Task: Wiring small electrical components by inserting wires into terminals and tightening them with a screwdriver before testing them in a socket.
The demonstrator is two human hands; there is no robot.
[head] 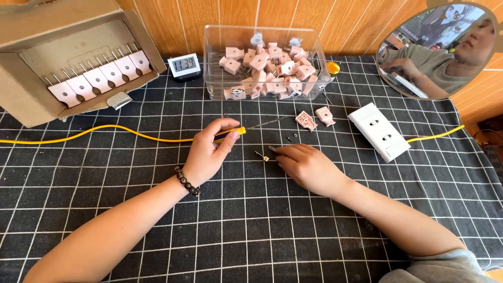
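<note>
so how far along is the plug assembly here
Done: a row of finished plugs stands in the cardboard box. In hand: left hand grips a screwdriver; right hand touches a small metal part near an opened plug. Left: a full clear bin.

Surface: covered edge to edge by a black cloth with a white grid of thin lines, lying flat with slight waviness in the lines.

Wall: far side, warm orange-brown wood panelling in vertical boards, meeting the surface directly.

Mirror: far right, oval, leaning against the panelling, reflecting a person and part of a dim room.

Light: bright, even daylight tone, soft shadows falling toward the near side; no lamp or window in view.
</note>
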